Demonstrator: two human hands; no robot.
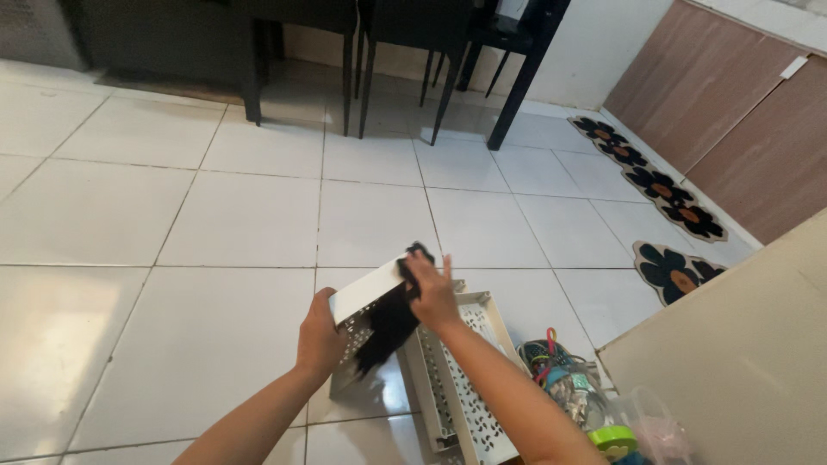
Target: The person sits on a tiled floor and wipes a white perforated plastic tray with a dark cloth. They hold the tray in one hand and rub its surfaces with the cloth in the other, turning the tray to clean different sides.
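My left hand (320, 337) is clamped on the left edge of a white perforated tray (366, 320), holding it tilted up off the tiled floor (215, 224). My right hand (435, 297) presses a black cloth (389, 323) against the tray's inner face, fingers closed over the cloth's upper end near the tray's top corner; the cloth hangs down across the holes. Just right of the tray, a second white perforated tray (465, 379) lies flat on the floor. Further right of the tray sits a cluster of small colourful items (560, 379) with a lime-green round thing (613, 441) and a clear plastic bag (659, 426). Well beyond the tray stand dark chair legs (362, 77), and flower-patterned mats (659, 185) run along a brown cabinet (741, 129).
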